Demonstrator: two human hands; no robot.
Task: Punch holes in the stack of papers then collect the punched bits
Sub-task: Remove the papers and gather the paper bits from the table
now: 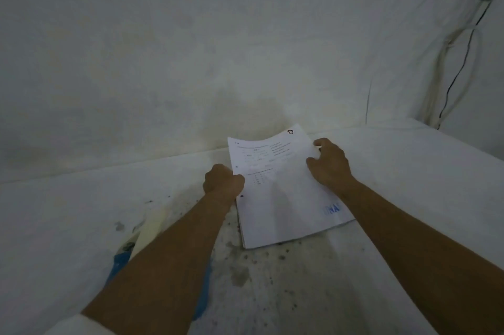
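Observation:
A stack of white printed papers (283,198) lies on the white-covered table (409,171), its far end curled up off the surface. A dark punched hole shows near its left edge, just below my left hand. My left hand (222,182) is closed in a fist on the left edge of the stack. My right hand (330,161) grips the right edge near the top, fingers curled over the sheets. No hole punch is visible; whether one sits under my left fist I cannot tell.
Dark specks and stains dot the table cover in front of the stack (240,274). A blue object (120,261) and a pale yellowish sheet (152,225) lie partly under my left forearm. Cables (461,62) hang down the wall at right.

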